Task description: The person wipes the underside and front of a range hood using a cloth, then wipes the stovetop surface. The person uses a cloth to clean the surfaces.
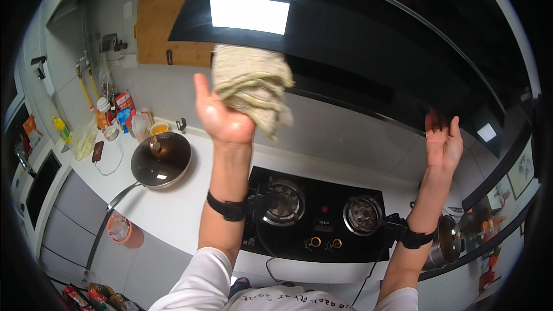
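Note:
My left hand [227, 119] is raised with the palm up and the thumb spread, against a crumpled beige cloth with a green edge [255, 82]. The cloth lies along the lower left edge of the black range hood [345, 39]; the left fingers are hidden behind it. At the hood's lower right edge is my right hand [444, 140], palm up, its fingertips partly hidden in the dark at the hood. No object shows in it. Below both arms lies a black two-burner gas hob [324, 207].
A lidded pan [160, 160] stands on the white counter [190, 207] at the left, beside a phone [98, 151], a yellow bowl [159, 128] and several bottles. A steel pot [445, 242] is right of the hob. A pink bin [129, 233] stands on the floor.

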The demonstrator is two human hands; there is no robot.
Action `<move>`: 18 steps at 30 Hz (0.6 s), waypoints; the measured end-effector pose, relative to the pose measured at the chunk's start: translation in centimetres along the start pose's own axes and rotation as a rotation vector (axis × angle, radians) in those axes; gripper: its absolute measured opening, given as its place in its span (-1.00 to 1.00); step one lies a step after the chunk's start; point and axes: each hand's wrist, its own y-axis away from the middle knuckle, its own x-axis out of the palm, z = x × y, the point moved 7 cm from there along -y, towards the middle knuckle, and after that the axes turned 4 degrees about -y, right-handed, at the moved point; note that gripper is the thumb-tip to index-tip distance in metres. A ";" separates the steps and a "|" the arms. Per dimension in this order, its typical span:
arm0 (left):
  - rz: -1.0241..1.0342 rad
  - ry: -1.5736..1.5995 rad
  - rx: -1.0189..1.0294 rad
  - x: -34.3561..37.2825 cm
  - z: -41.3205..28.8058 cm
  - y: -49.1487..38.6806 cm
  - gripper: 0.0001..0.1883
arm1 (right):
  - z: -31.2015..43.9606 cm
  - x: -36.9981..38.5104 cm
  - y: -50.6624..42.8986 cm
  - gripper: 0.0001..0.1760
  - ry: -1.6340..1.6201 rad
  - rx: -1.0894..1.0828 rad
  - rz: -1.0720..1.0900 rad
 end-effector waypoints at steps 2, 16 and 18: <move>-0.025 -0.034 0.044 -0.2 -0.8 -0.2 -0.20 | -0.4 -0.2 -0.1 -0.68 0.005 0.029 0.015; -0.319 -0.179 -0.181 -1.2 19.5 -6.5 -0.53 | -0.8 0.3 0.9 -0.73 0.109 0.011 0.030; -0.480 -0.188 -0.239 -2.2 22.5 -6.9 -0.52 | -0.9 0.3 0.9 -0.73 0.114 0.015 0.041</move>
